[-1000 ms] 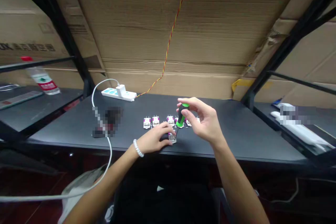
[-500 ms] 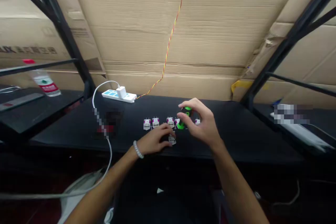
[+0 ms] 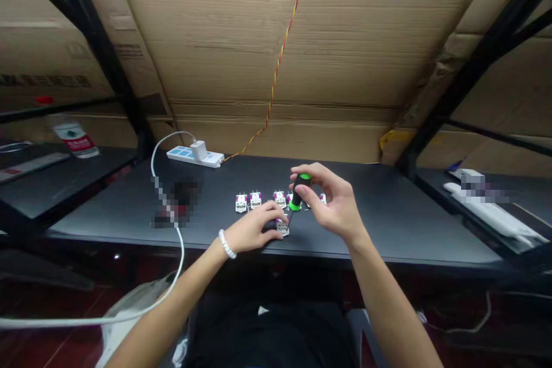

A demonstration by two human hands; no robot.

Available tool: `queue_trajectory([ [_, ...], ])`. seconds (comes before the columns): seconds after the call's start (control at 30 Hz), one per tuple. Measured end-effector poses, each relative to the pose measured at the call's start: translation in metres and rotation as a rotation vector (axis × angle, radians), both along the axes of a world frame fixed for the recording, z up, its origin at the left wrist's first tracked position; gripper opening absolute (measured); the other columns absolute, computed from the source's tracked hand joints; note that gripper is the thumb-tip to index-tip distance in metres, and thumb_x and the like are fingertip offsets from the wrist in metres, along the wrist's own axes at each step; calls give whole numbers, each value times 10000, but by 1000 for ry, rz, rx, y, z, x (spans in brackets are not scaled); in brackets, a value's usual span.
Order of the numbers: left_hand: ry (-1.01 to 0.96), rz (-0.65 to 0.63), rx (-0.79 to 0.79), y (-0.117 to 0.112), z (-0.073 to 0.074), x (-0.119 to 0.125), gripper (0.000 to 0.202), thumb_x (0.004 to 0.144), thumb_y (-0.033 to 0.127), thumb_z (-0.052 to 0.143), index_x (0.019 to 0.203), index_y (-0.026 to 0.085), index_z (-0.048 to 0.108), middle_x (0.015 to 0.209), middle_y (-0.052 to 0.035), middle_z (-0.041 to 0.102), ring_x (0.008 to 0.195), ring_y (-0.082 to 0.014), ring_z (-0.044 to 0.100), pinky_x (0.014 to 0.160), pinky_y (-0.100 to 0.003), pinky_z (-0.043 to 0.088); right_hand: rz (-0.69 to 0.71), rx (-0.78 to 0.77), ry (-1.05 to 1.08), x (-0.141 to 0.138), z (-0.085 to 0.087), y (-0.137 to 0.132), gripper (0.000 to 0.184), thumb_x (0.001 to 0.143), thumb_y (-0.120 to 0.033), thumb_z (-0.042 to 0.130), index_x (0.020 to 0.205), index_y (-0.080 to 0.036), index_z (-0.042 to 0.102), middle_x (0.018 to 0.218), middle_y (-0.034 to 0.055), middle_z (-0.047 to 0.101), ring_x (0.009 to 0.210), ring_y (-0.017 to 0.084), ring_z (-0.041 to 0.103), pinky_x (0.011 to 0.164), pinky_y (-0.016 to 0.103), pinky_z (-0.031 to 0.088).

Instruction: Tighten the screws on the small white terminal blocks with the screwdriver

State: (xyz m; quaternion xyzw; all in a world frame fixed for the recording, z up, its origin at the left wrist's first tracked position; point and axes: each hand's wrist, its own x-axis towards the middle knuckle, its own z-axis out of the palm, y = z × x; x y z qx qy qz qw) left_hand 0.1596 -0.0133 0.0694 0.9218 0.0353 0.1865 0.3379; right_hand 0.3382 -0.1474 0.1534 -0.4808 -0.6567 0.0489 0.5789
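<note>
My right hand (image 3: 334, 202) is closed round the handle of a black-and-green screwdriver (image 3: 298, 192). The tool stands nearly upright, its tip down on a small white part (image 3: 283, 226). My left hand (image 3: 253, 229), with a bead bracelet at the wrist, lies on the dark table (image 3: 388, 224) and pinches that part to hold it still. Behind my hands, several small white-and-pink parts (image 3: 248, 201) stand in a row on the table.
A white power strip (image 3: 194, 154) with a charger and white cable lies at the back left. A blurred dark object (image 3: 175, 202) sits left of the parts. Cardboard sheets form the back wall, with black frame posts at both sides. A bottle (image 3: 71, 135) stands far left.
My right hand's fingers have shifted round the screwdriver handle as it turns. My left hand and the part have stayed in place.
</note>
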Motion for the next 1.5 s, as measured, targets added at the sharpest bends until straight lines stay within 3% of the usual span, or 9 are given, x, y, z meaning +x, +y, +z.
queue_trajectory([
  [0.17, -5, -2, -5, 1, -2, 1, 212, 947, 203, 759, 1150, 216, 698, 1232, -80, 630, 1191, -251, 624, 1117, -411, 494, -182, 74, -161, -4, 7, 6, 164, 935, -320, 779, 1071, -245, 726, 936, 22, 683, 747, 157, 570, 688, 312, 502],
  [0.37, 4, -1, 2, 1, -2, 1, 203, 956, 230, 754, 1152, 224, 700, 1237, -80, 629, 1188, -251, 626, 1118, -416, 498, -325, 194, -216, -2, -2, 10, 178, 954, -365, 746, 1077, -239, 714, 913, 37, 683, 723, 170, 592, 693, 335, 540],
  [0.57, -4, -10, -5, 1, 0, 0, 194, 965, 246, 744, 1152, 218, 701, 1230, -87, 636, 1179, -250, 632, 1104, -408, 507, 18, -18, 14, 5, -12, 3, 394, 1051, -315, 560, 1439, -255, 595, 1198, 91, 765, 924, 211, 772, 815, 382, 651],
  [0.77, -17, -13, -1, -1, -1, 2, 180, 962, 249, 747, 1134, 217, 705, 1213, -87, 635, 1173, -254, 633, 1109, -420, 507, -115, 0, -44, 3, -10, 0, 360, 973, -287, 707, 1332, -268, 702, 1081, 59, 785, 853, 203, 765, 777, 363, 658],
  [0.87, -18, -19, 36, -2, 1, -1, 197, 976, 261, 732, 1163, 206, 701, 1203, -98, 633, 1142, -250, 638, 1076, -407, 520, -92, 24, 24, 2, -12, -4, 369, 975, -276, 707, 1343, -270, 692, 1118, 66, 782, 846, 202, 773, 778, 376, 680],
  [1.03, 86, -35, 115, 2, 20, -34, 315, 955, 261, 748, 1264, 238, 689, 1291, -108, 596, 1191, -263, 625, 1069, -401, 522, -132, 159, 244, 10, -11, -24, 358, 965, -259, 733, 1322, -265, 696, 1072, 58, 778, 788, 203, 797, 714, 366, 704],
  [1.17, 245, 93, 114, 16, 40, -81, 369, 924, 202, 717, 1284, 267, 666, 1268, -77, 629, 1148, -259, 653, 1051, -390, 528, -170, 227, 246, 22, -9, -37, 326, 952, -249, 746, 1276, -267, 721, 1022, 57, 780, 730, 205, 793, 666, 365, 708],
  [1.27, 300, 244, 129, 35, 44, -107, 343, 874, 190, 700, 1207, 257, 654, 1222, -60, 651, 1101, -261, 666, 1021, -387, 540, -168, 208, 236, 29, -12, -40, 340, 950, -253, 753, 1288, -271, 719, 1031, 62, 779, 744, 215, 798, 654, 370, 704],
  [1.5, 228, 464, 194, 86, 28, -97, 362, 803, 137, 621, 1152, 232, 619, 1194, -84, 644, 1129, -289, 656, 1058, -453, 540, -157, 172, 199, 33, -20, -38, 369, 949, -247, 761, 1313, -282, 714, 1068, 65, 777, 794, 220, 808, 721, 377, 708],
])
